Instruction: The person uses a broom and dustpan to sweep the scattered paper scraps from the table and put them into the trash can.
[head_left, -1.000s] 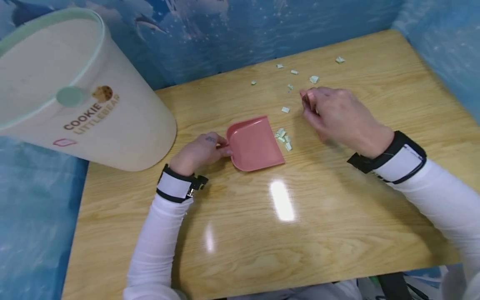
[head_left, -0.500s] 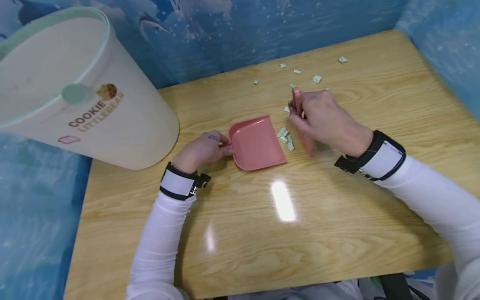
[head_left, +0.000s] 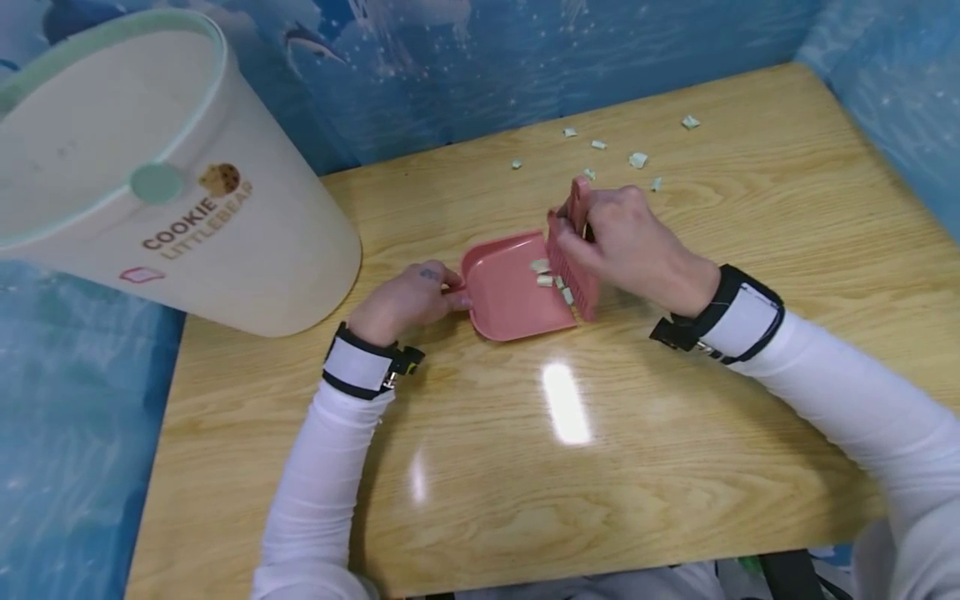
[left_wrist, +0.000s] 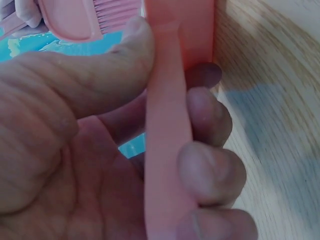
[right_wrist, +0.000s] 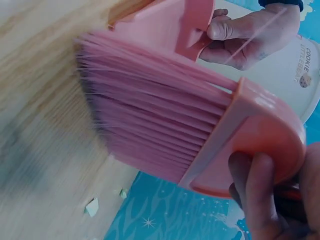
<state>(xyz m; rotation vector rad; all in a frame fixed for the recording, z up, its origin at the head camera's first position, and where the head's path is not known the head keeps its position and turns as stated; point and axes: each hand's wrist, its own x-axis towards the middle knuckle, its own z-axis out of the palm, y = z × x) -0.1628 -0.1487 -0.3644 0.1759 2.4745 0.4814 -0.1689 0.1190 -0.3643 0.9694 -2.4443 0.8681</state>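
My left hand [head_left: 405, 302] grips the handle of a pink dustpan [head_left: 502, 292] lying on the table; in the left wrist view its fingers curl round the handle [left_wrist: 167, 140]. With my right hand [head_left: 637, 246] I hold a small pink hand brush [head_left: 576, 262], bristles down at the dustpan's front edge. The right wrist view shows the bristles [right_wrist: 155, 105] spread near the tabletop. Several pale green paper scraps [head_left: 545, 281] lie on the dustpan's front part, right beside the bristles. More paper scraps [head_left: 637, 160] are scattered on the table behind my right hand.
A large white bin [head_left: 262, 217] with a mint rim stands at the table's left back. Behind the wooden table [head_left: 465, 467] rises a blue sea-patterned wall [head_left: 450, 75]. A light reflection shines on the tabletop in front of the dustpan.
My right hand has moved left with the brush, up to the dustpan. The small pile of scraps has gone from the table onto the dustpan's front. The left hand stays in place.
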